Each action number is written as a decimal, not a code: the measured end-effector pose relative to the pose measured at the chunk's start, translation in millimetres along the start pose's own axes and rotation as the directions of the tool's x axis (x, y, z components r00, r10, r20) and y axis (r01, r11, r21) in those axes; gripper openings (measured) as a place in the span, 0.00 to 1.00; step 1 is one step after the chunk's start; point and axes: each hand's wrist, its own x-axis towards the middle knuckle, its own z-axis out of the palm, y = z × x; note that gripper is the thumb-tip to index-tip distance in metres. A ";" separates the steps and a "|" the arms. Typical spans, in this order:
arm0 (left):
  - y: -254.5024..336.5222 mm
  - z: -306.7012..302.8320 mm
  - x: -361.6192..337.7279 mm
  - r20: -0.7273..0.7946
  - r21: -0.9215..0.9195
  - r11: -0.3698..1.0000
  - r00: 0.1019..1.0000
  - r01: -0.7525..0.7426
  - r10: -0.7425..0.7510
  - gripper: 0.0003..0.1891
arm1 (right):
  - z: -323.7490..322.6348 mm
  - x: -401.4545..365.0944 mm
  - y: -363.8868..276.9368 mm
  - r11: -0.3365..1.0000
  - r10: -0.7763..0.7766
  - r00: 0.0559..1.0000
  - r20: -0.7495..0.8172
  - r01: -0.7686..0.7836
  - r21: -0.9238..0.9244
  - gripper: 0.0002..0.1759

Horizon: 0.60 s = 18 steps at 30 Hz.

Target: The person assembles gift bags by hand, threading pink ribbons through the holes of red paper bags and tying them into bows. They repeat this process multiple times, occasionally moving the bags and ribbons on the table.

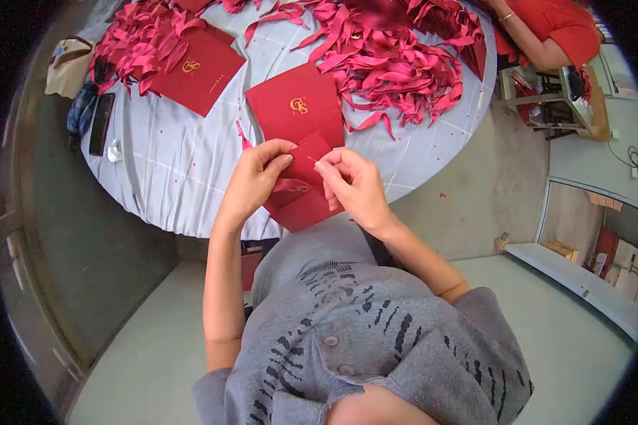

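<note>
A flat red paper bag [307,210] with a gold logo and a pink ribbon lies tilted over the table's near edge, in front of my body. My left hand [256,175] is closed at its upper left, thumb and fingers pinching the red paper. On the right side my right hand [356,185] is also closed, thumb and forefinger pressed together over the bag. What sits between those fingertips is too small to make out. Just beyond my hands lies another red bag [290,106] with a gold logo, flat on the cloth.
A pale cloth covers the round table [145,188]. Piles of pink ribbons [397,74] and red bags [204,71] lie across its far side. A phone [101,124] and a small white object [114,151] are at the left edge. A person in red [546,32] sits at the far right.
</note>
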 end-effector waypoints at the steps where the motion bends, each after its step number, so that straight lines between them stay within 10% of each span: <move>1: 4.0 0.4 -1.3 0.005 -0.017 1.000 1.000 0.014 -0.014 0.08 | 1.4 -1.0 -1.0 0.998 0.001 0.999 -0.042 -0.004 -0.056 0.08; 18: 6.8 9.3 -7.6 -0.005 -0.073 0.996 0.999 0.048 -0.049 0.09 | 7.5 3.5 13.4 0.847 -0.380 0.908 -0.178 0.265 -0.461 0.07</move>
